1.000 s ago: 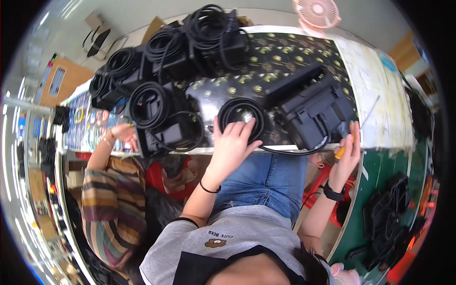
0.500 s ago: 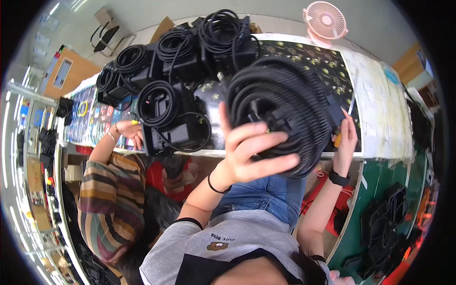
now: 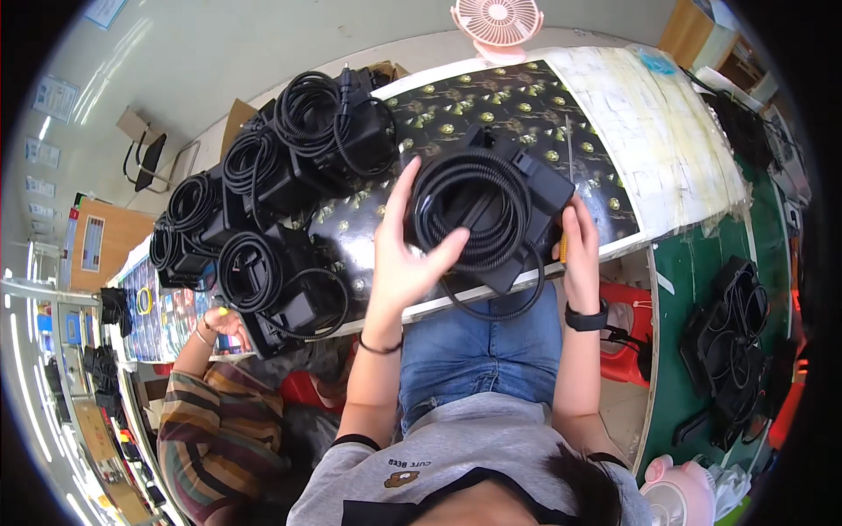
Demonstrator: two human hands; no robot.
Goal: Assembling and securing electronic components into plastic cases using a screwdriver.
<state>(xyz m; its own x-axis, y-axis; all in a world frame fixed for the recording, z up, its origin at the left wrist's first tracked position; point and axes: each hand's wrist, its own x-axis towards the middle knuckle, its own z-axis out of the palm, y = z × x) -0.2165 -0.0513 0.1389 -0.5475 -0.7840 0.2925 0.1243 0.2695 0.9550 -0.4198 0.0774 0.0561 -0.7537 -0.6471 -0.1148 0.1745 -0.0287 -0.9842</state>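
Observation:
A black box-shaped unit with a coil of black ribbed cable on top is held between my two hands over the table's front edge. My left hand is at the coil's left side, its thumb over the front and its fingers along the outer edge. At the unit's right side, my right hand has its fingers closed on the box edge. A small yellow-orange ribbed piece shows beside those fingers; its kind cannot be made out. One cable loop hangs below the unit.
Several similar black units with coiled cables stand at the left. One lies near a co-worker's hand. A pink fan stands at the back edge. Black parts lie on the green surface at right.
The view has shifted right. The unit and coil, large and blurred before, now appear smaller, lower toward the table and steady. My left thumb has come over the coil's front.

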